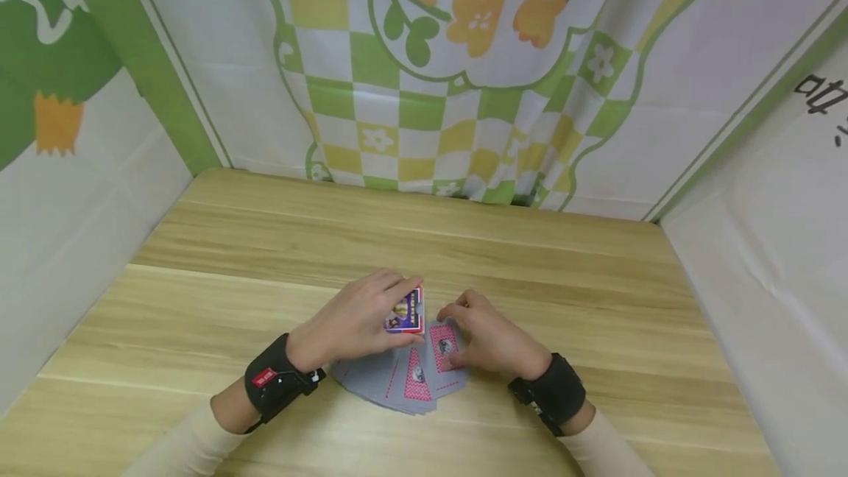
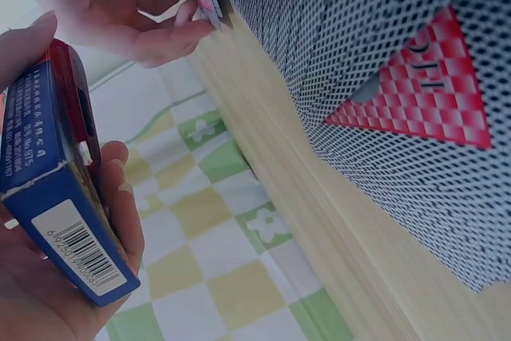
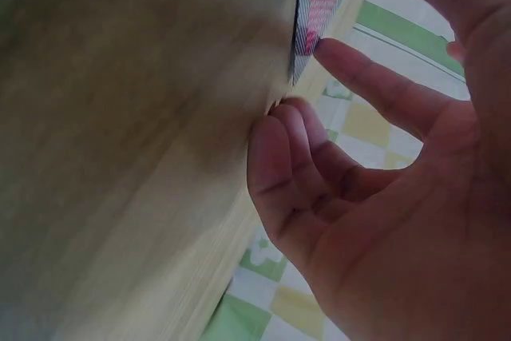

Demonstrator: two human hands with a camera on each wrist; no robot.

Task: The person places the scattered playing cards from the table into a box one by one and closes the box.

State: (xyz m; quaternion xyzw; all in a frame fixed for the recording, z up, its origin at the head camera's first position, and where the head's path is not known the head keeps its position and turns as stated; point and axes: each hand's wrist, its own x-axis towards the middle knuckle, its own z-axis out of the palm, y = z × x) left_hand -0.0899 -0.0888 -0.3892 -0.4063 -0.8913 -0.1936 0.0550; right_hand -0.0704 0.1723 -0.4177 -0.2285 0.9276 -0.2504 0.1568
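In my left hand [image 1: 361, 315] I grip a small blue and red playing-card box [image 1: 404, 313]; its barcode end shows in the left wrist view. Below and beside the box, playing cards [image 1: 371, 381] lie fanned out, mostly grey-looking with a few red-patterned backs. My right hand [image 1: 493, 337] is over the right end of the fan. Its thumb and index finger touch opposite ends of one red-backed playing card [image 1: 442, 341]. In the right wrist view, the index fingertip meets a card corner [image 3: 307, 41], while the other fingers bend down near the table.
The wooden table [image 1: 563, 278] carries the cards. Behind it hangs a green, yellow and white checked curtain [image 1: 424, 109]. Pale panels stand at the left [image 1: 86, 241] and right [image 1: 762, 205]. Black bands [image 1: 274, 381] circle both wrists.
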